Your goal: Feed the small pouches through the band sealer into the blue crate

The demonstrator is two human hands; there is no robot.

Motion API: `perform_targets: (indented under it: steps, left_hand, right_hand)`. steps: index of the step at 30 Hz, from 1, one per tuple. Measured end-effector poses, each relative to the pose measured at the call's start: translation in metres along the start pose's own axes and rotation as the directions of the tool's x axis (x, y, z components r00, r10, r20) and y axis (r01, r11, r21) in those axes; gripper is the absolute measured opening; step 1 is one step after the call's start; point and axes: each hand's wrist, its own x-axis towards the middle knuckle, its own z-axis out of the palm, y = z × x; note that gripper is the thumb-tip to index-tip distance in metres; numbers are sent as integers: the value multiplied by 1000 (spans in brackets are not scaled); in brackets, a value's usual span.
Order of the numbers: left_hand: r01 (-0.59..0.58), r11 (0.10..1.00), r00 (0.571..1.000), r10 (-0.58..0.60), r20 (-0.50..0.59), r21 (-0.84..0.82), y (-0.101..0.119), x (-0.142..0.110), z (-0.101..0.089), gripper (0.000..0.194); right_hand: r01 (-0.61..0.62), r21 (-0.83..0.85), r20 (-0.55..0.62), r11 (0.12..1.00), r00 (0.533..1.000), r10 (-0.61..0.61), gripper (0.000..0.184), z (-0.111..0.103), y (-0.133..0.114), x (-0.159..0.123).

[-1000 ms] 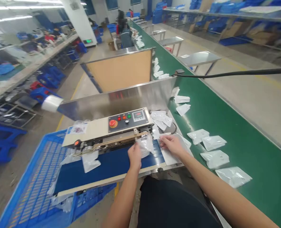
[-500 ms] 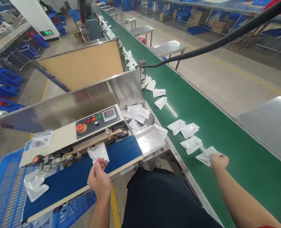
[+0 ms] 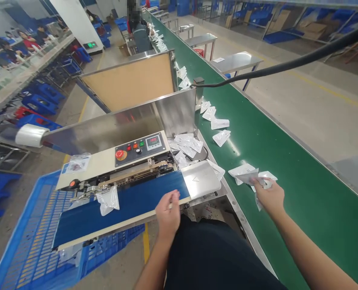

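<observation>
On the green conveyor my right hand (image 3: 269, 197) pinches a white pouch (image 3: 245, 176), with other pouches lying under and beside its fingers. My left hand (image 3: 168, 211) is over the front edge of the blue belt (image 3: 150, 191), its fingers curled in and nothing seen in them. Further left, a white pouch (image 3: 108, 201) hangs from the band sealer (image 3: 130, 175), its top edge in the sealing bands and its body on the belt. Several pouches (image 3: 186, 145) are heaped behind the metal end plate (image 3: 200, 179) of the sealer.
More pouches (image 3: 221, 137) lie along the green conveyor (image 3: 288, 161). A blue crate (image 3: 24, 241) stands below the sealer's left end. A steel panel (image 3: 130, 125) rises behind the control box. A black cable (image 3: 275, 64) crosses above the conveyor. A person (image 3: 139, 34) is further up the line.
My left hand has let go of its pouch and moved right along the belt. That pouch travels left in the sealer. My right hand has moved up and left with a pouch.
</observation>
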Motion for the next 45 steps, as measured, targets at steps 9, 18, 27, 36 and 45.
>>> perform_targets:
  steps: [9, 18, 27, 36, 45]
  left_hand:
    - [-78, 994, 965, 95, 246, -78, 8, 30, 58, 49]
    - [330, 931, 942, -315, 114, -158, -36, 69, 50, 58]
    - [404, 877, 905, -425, -28, -259, -61, 100, 12, 59]
    - [149, 947, 978, -184, -99, -286, -39, 32, -28, 56]
    - [341, 767, 940, -290, 181, -543, -16, 46, 27, 60]
  right_hand:
    - [184, 425, 697, 886, 558, -450, 49, 43, -170, -94]
    - [-40, 255, 699, 966, 698, -156, 45, 99, -174, -62]
    - [-12, 179, 794, 984, 592, -137, 31, 147, -225, -69]
    - [-353, 429, 871, 832, 407, -276, 58, 102, -216, -122]
    - [-104, 536, 630, 838, 709, -316, 76, 122, -196, -124]
